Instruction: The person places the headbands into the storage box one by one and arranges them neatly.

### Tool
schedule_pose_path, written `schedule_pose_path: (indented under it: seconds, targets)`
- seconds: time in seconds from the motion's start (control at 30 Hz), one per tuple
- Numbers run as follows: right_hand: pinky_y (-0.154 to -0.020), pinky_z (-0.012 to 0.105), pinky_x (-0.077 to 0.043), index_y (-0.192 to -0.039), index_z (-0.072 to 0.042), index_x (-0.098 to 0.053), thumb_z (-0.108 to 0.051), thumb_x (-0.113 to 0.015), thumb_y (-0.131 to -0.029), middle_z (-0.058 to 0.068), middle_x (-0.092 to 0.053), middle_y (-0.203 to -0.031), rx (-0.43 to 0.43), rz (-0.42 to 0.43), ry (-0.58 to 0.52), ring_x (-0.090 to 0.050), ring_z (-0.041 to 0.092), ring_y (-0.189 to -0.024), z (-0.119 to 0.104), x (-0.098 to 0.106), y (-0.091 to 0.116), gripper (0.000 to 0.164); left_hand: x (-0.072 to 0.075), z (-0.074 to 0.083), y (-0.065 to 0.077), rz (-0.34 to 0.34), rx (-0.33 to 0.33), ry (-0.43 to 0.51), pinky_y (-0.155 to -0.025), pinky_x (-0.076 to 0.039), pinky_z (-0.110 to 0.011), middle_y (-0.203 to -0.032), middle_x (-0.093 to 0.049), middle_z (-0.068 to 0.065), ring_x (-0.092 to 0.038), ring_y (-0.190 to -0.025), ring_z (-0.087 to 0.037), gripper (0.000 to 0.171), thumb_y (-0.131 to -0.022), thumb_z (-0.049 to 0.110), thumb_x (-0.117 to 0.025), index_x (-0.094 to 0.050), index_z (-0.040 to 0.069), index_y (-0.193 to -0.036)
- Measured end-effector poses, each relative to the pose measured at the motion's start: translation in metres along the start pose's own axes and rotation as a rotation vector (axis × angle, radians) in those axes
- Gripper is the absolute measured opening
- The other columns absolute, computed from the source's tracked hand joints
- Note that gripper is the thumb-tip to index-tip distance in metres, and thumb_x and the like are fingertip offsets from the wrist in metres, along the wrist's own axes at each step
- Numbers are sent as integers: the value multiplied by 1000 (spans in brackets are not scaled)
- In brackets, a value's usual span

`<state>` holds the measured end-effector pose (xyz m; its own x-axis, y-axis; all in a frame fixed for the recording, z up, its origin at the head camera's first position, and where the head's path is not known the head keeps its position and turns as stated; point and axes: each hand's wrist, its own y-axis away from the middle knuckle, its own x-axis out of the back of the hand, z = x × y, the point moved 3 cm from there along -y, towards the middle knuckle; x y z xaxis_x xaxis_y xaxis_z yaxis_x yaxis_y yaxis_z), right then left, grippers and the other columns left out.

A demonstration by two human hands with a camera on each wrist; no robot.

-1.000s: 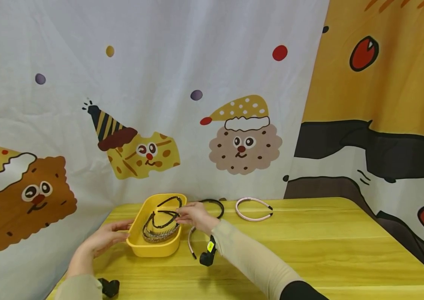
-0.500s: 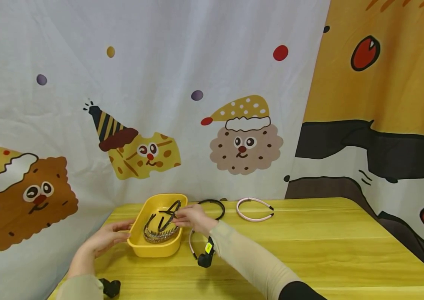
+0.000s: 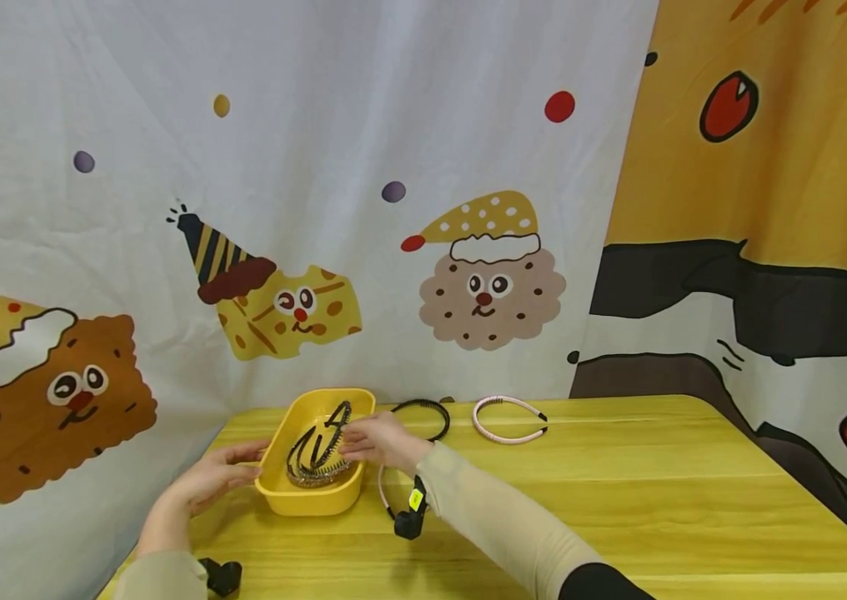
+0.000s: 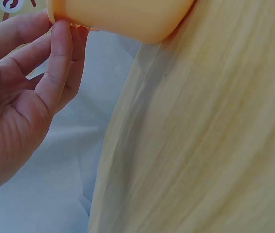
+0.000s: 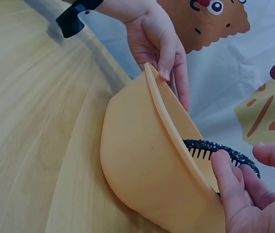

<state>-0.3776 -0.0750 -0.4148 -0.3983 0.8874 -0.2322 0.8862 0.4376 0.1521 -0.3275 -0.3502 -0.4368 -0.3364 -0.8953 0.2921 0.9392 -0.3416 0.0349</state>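
Note:
My left hand [image 3: 217,475] pinches the left rim of a yellow plastic basin [image 3: 314,502], its thumb just over the edge in the right wrist view. Inside the basin, my right hand [image 3: 378,439] holds a black sparkly headband [image 5: 210,146] with comb teeth between thumb and fingers. This band stands tilted, partly above the rim, and fingertips hide one end of it. Underneath lie other headbands, one of them glittery gold-brown [image 3: 311,480].
On the yellow wood-grain table [image 3: 618,483], a black headband [image 3: 434,406] and a pink headband [image 3: 494,436] lie right of the basin. A pale pink one [image 3: 383,492] is partly hidden under my right wrist. A cartoon curtain [image 3: 386,83] hangs behind.
My right hand has moved slightly left and deeper over the basin. The black sparkly headband has turned more upright and shifted left with it. My left hand stays at the rim.

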Motion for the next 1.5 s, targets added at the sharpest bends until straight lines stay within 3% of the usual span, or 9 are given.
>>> schedule_pose_path:
  seconds: [0.23,0.4,0.57,0.77,1.13,1.5]
  targets:
    - [-72,38,-58,-103,10,-65,-4,-67,-89,27,-64,-95,16,74,107,-69,29,-76,-5,6,4,20,0,0,1,-6,1,4,-97,-48,-37,-145,-30,-37,-47,-125,-40,65,-99,10,-56,-20,-12,-149]
    - [-70,38,-59,-100,11,-64,-4,-66,-90,22,-63,-85,43,57,122,-67,22,-67,-8,13,4,18,0,0,0,-3,8,10,-97,-48,-38,-145,-31,-37,-49,-124,-37,67,-98,11,-57,-20,-12,-149]
    - [-72,36,-58,-105,14,-63,-6,-64,-92,15,-63,-76,45,35,129,-66,20,-65,-11,23,5,23,1,-2,-1,-5,7,15,-95,-49,-37,-145,-30,-37,-50,-123,-36,67,-98,11,-57,-20,-13,-148]
    - [-74,37,-58,-117,16,-59,-8,-62,-94,16,-62,-80,34,36,133,-66,20,-67,-19,38,10,34,0,-1,-1,3,-2,5,-95,-49,-35,-146,-29,-37,-48,-124,-37,67,-98,11,-57,-20,-13,-148]
    - [-77,37,-57,-117,9,-57,-12,-62,-95,14,-57,-91,4,79,108,-65,20,-71,-27,88,18,31,-1,-1,-2,13,3,-3,-96,-48,-35,-147,-25,-38,-47,-125,-38,66,-98,10,-57,-20,-13,-148]
    - [-84,41,-55,-103,2,-59,-11,-63,-93,5,-57,-76,1,151,59,-63,19,-68,-23,140,37,17,-1,0,0,-8,8,-2,-97,-47,-34,-146,-27,-38,-44,-127,-42,66,-99,9,-55,-18,-12,-149]
